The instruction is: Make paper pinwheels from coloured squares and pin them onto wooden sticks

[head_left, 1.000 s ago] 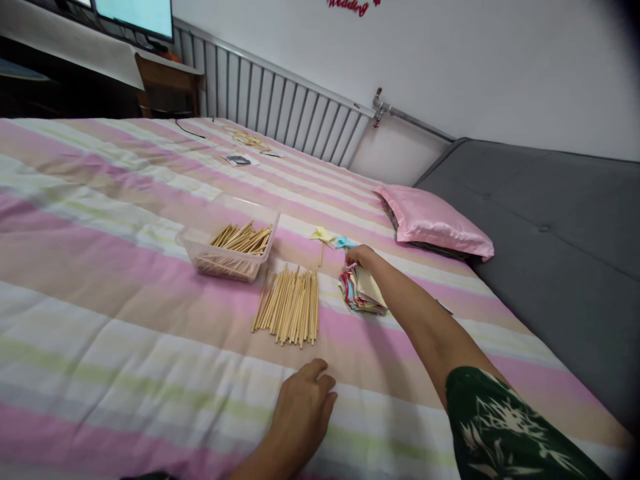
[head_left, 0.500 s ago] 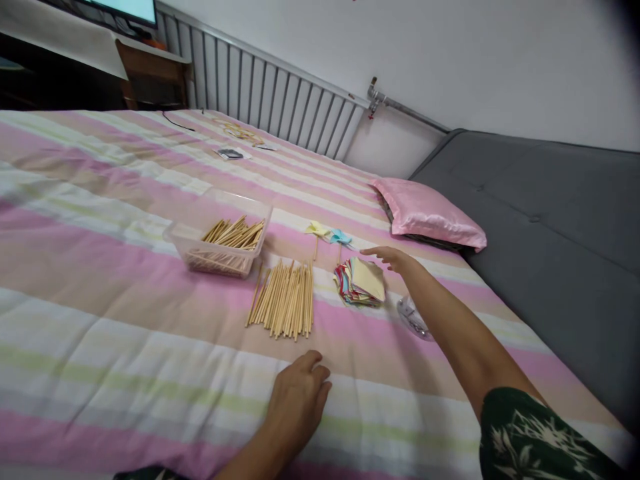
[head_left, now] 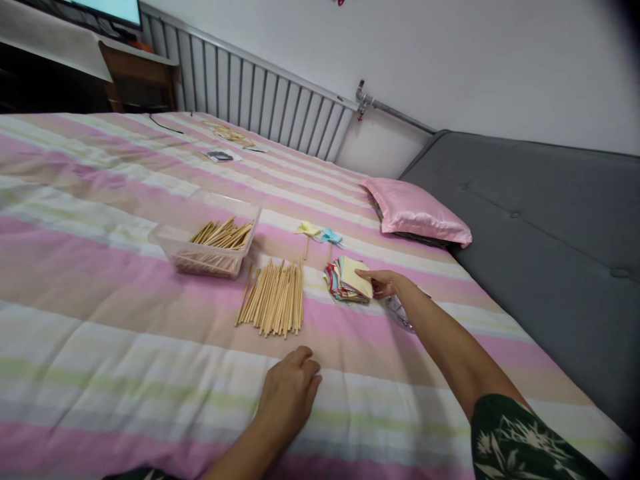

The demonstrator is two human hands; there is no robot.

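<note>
A clear box (head_left: 167, 243) of sticks sits left of a loose row of wooden sticks (head_left: 273, 298). Nearer, the left hand (head_left: 290, 385) rests palm-down on the bedspread (head_left: 165, 373), fingers loosely curled and slightly apart. Right of the row lies a paper stack (head_left: 350, 280); the right hand (head_left: 384, 283) reaches its right edge, fingertips over the top sheet; I cannot tell whether they pinch it.

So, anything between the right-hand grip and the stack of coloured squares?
Nothing visible. The right-hand grip is at the right edge of the stack of coloured squares; a clear packet lies off to the side, not between them.
</note>
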